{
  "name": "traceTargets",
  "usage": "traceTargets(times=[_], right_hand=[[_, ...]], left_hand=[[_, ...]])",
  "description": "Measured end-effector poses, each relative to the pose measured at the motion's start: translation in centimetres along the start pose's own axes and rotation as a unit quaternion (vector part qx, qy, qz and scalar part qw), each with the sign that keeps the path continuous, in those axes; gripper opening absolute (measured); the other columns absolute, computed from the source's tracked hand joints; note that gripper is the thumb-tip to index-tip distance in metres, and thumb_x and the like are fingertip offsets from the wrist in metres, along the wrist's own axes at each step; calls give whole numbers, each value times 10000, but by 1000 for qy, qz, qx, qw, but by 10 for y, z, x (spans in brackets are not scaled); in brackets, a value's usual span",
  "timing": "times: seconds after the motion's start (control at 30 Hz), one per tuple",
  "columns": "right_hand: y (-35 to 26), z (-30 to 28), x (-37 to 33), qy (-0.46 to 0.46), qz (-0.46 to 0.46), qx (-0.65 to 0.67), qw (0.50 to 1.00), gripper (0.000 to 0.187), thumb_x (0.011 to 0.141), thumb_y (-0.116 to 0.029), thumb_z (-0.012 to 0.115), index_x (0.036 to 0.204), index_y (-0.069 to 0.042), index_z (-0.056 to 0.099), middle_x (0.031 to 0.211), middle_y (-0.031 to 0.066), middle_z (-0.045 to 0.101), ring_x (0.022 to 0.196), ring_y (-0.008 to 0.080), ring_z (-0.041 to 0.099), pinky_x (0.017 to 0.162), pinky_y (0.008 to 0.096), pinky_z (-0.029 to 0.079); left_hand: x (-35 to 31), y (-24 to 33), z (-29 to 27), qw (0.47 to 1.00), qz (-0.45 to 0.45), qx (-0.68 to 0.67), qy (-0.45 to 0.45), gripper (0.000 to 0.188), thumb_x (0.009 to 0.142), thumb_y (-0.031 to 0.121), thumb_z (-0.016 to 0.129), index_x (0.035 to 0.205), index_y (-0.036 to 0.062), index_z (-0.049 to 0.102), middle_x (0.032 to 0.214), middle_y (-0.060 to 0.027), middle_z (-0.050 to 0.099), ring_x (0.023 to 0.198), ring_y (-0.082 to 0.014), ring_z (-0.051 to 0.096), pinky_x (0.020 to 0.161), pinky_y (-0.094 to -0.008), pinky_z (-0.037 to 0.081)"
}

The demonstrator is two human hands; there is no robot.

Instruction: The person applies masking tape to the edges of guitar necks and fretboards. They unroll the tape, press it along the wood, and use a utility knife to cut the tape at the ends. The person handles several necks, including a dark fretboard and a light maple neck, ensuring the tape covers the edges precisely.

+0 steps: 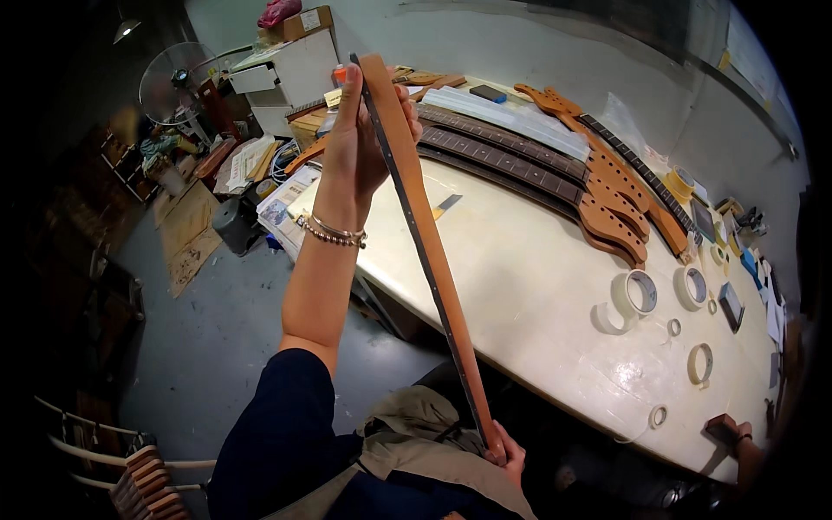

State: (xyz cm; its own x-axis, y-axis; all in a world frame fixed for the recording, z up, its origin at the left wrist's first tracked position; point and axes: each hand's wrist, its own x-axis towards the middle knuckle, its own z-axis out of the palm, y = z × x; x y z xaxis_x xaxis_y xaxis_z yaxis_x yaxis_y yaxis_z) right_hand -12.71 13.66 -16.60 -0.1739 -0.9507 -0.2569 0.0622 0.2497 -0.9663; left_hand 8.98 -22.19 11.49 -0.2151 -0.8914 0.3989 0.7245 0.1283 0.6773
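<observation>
A guitar neck (425, 234) of brown wood with a dark fingerboard edge is held up in front of me, slanting from upper left to lower right. It is turned edge-on, and small pale dots run along its dark side. My left hand (366, 130) is closed around its far end, thumb on the near side and fingertips showing beyond. Close to my body, my right hand (511, 452) grips the lower end; part of that hand is hidden. Several more guitar necks (520, 165) with dark fretted fingerboards lie side by side on the white table (520, 286).
Masking tape rolls (641, 292) stand on the table's right half. At the lower right, another person's hand (744, 431) touches a brown block (721, 427). A fan (180, 80), a white cabinet (290, 74) and a dark stool (236, 227) are at the left.
</observation>
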Motion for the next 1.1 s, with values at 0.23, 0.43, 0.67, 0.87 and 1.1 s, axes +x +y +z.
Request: traceTargets(times=[0.23,0.43,0.67,0.87,1.1], right_hand=[[-20,24,38,-23,-157,50,986,516,708,47,547,1224,21,534,980,131,648,746,114,606,667,247,480],[-49,28,45,-77,-26,146,986,368,778,-56,601,1100,102,519,911,184,641,637,184,583,608,326,492],[-11,-9,17,1,74,182,980,575,818,-459,636,1010,75,544,756,127,620,607,222,614,583,343,518],[51,-43,5,87,-19,25,996,496,810,-441,649,901,45,602,775,69,621,676,130,574,597,294,476],[43,-37,-1,80,-17,77,994,529,715,-416,758,902,57,611,766,66,612,640,128,578,563,285,480]], left_hand=[[-97,-95,26,992,-98,-20,-78,894,811,445,647,1419,27,143,776,-35,533,670,-138,553,615,-279,472],[-189,-131,39,959,-252,5,-129,821,791,147,704,1405,20,175,808,-88,579,757,-164,598,727,-303,489],[-38,-77,55,982,-83,60,-161,652,935,497,291,1353,-3,273,1298,-247,425,1115,-345,529,934,-461,453],[28,-28,43,995,-37,51,-83,661,953,445,174,1290,-95,348,1240,-258,491,1141,-389,503,961,-470,430],[46,-26,24,990,-48,124,-42,632,968,429,201,1230,-91,447,1169,-232,558,1059,-299,572,919,-393,475]])
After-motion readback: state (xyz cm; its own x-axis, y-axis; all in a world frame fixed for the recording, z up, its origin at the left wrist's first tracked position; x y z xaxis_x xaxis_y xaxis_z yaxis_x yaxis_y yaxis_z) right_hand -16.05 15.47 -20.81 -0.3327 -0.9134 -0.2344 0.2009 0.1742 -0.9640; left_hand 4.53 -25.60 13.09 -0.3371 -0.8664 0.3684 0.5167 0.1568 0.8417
